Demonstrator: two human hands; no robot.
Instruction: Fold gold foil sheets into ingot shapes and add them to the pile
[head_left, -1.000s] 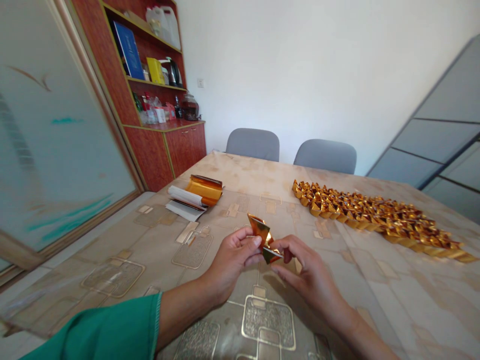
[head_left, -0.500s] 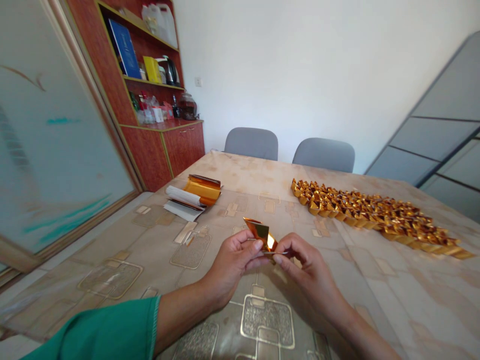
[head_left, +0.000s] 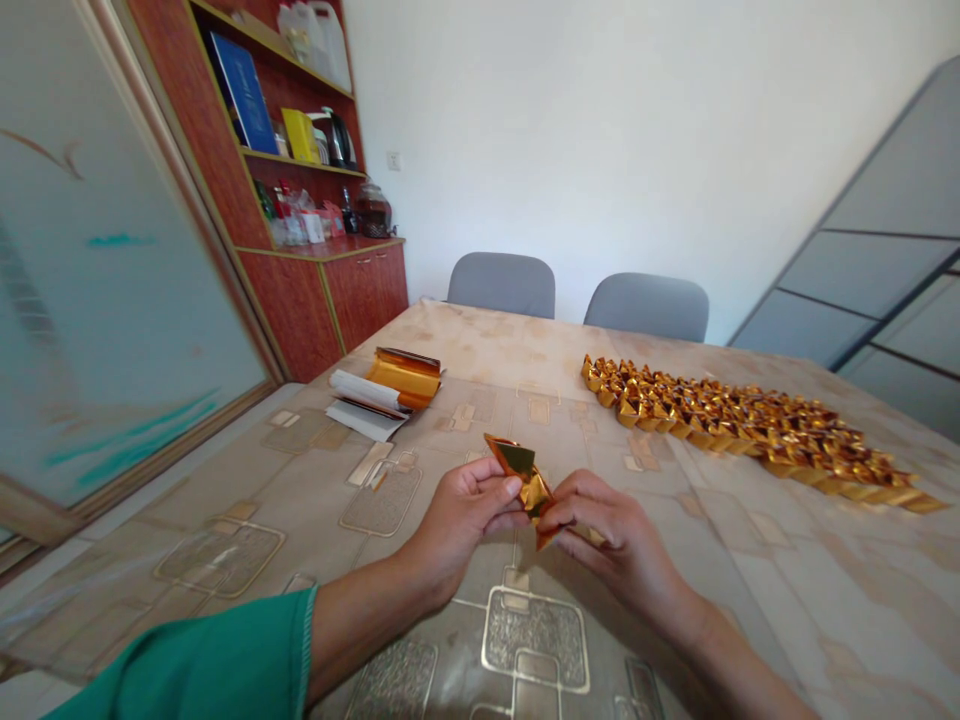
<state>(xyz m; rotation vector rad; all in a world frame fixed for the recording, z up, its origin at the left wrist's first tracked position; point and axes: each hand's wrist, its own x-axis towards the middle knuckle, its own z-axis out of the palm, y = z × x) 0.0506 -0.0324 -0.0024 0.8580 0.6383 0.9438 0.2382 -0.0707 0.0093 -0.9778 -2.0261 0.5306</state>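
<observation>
A piece of gold foil paper (head_left: pixel 534 490), partly folded with pointed corners, is held above the table between both hands. My left hand (head_left: pixel 469 510) pinches its left side between thumb and fingers. On the other side, my right hand (head_left: pixel 596 515) has its fingers closed on the right end, which tips downward. The fingers hide part of the folds. Further off to the left lies a stack of gold foil sheets (head_left: pixel 409 378) with curled white-backed edges. Rows of folded gold foil pieces (head_left: pixel 720 425) stand close together on the right.
The table (head_left: pixel 247 640) has a patterned, shiny cover. Two grey chairs (head_left: pixel 501 285) stand at its far side, against a white wall. A red-brown cabinet (head_left: pixel 300 300) with bottles, a kettle and boxes is at the back left, beside a frosted glass door (head_left: pixel 112 280).
The right end of the foil piece has been bent downward, and its middle looks more folded. My right hand has turned and shifted slightly with it. My left hand keeps its grip.
</observation>
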